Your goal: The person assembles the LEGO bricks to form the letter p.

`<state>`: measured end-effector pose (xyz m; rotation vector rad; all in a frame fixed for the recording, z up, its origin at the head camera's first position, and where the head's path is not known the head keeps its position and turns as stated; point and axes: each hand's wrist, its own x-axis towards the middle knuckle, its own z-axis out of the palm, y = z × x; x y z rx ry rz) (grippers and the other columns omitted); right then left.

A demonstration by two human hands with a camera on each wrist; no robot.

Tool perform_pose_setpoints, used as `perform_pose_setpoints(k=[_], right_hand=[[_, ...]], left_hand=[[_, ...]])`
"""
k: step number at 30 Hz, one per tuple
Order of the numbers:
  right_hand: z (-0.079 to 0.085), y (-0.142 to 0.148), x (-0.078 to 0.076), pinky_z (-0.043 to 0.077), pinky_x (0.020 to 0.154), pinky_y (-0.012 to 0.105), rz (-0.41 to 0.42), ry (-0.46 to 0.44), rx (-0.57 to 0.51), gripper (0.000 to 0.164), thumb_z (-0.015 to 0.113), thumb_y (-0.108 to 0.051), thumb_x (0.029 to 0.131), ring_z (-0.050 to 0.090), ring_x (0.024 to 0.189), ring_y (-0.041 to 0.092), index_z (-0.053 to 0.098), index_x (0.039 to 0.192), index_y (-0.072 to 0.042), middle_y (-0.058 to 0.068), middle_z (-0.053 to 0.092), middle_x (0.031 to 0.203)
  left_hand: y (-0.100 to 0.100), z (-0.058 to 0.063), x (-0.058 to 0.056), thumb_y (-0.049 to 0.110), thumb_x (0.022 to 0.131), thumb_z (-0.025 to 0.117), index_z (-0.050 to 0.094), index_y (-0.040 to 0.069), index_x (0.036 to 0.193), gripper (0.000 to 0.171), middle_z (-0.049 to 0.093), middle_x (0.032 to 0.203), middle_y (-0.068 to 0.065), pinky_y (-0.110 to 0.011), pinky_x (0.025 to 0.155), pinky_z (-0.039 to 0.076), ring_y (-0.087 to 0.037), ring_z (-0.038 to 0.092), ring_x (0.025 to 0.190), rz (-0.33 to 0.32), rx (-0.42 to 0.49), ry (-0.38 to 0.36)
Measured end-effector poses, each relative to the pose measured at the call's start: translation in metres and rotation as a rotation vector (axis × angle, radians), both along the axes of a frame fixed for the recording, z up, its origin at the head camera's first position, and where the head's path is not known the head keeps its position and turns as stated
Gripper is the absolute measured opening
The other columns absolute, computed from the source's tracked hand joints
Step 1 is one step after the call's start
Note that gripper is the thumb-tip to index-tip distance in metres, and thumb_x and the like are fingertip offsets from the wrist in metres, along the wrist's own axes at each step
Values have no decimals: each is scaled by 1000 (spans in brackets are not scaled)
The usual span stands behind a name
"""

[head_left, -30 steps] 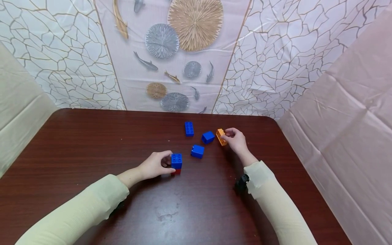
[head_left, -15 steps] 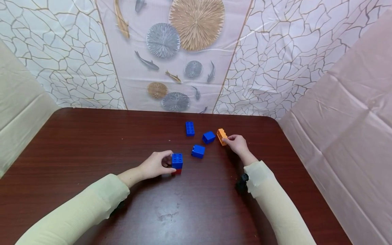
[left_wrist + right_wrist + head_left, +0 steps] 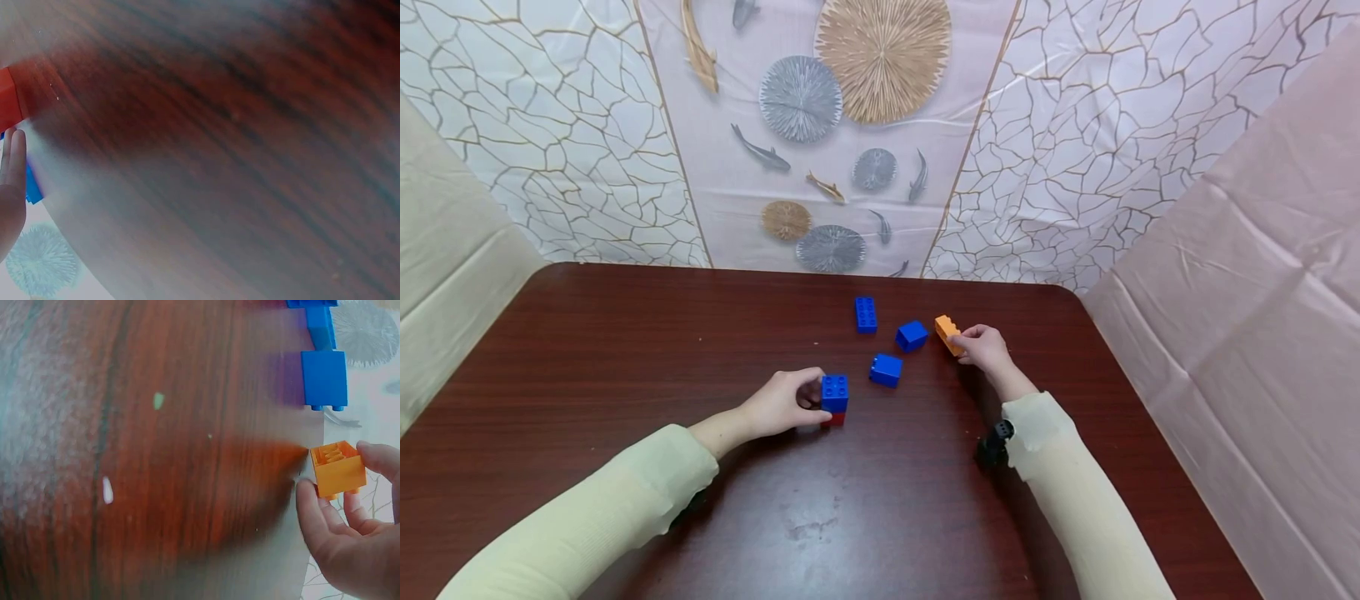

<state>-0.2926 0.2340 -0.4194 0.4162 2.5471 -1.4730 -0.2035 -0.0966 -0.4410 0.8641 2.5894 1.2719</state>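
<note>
My left hand (image 3: 785, 404) grips a short stack at the middle of the table, thumb in front and fingers behind. The stack has a blue block (image 3: 834, 392) with studs facing up on top of a red block (image 3: 834, 419). In the left wrist view the red block (image 3: 9, 100) shows at the left edge beside the fingers. My right hand (image 3: 987, 348) pinches an orange building block (image 3: 948, 335) between thumb and fingers. In the right wrist view this orange block (image 3: 339, 475) has its hollow side facing up and its studs down.
Left of the orange block lies a blue block (image 3: 912, 337). Another blue block (image 3: 886, 370) lies nearer, right of the stack. A longer blue brick (image 3: 866, 315) with studs up is farther back. The dark wooden table (image 3: 625, 350) ends at a patterned wall sheet (image 3: 730, 208).
The right hand has tightened its hold on the orange block and turned it, shifting it slightly right. The left hand and its stack have stayed in place.
</note>
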Motion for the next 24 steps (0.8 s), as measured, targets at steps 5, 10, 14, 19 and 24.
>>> perform_pose_setpoints(k=[5, 10, 14, 19, 24], right_hand=[[2, 3, -1, 54, 64, 17, -39, -10, -184, 33, 60, -16, 91, 61, 67, 8, 45, 113, 3, 21, 46, 119], [6, 6, -2, 53, 79, 19, -38, -24, -312, 54, 57, -12, 92, 57, 106, 21, 33, 138, 4, 24, 38, 138], [11, 7, -2, 45, 96, 26, -29, -41, -384, 58, 53, -8, 92, 43, 124, 27, 27, 143, 4, 21, 30, 147], [17, 6, 1, 49, 89, 17, -25, -44, -384, 55, 51, -6, 92, 45, 110, 19, 31, 143, 1, 18, 31, 146], [19, 5, 5, 46, 81, 18, -21, -29, -341, 56, 54, -9, 91, 43, 98, 14, 35, 143, -3, 15, 35, 144]], left_hand=[[0, 1, 0, 18, 79, 75, 54, 10, 93, 27, 64, 85, -3, -24, 73, 55, -13, 62, 81, 1, -7, -9], [0, 1, 0, 18, 79, 75, 54, 10, 93, 27, 64, 85, -3, -23, 72, 55, -13, 62, 81, 3, -7, -9], [1, 1, 0, 18, 78, 75, 54, 10, 93, 27, 64, 84, -3, -22, 71, 54, -13, 62, 80, 8, -7, -12], [1, 0, 0, 17, 79, 75, 54, 10, 93, 26, 64, 84, -4, -22, 71, 54, -14, 62, 80, 14, 1, -25], [1, -1, 1, 17, 80, 74, 53, 10, 94, 26, 65, 87, -4, -26, 73, 55, -15, 63, 83, 12, 9, -44]])
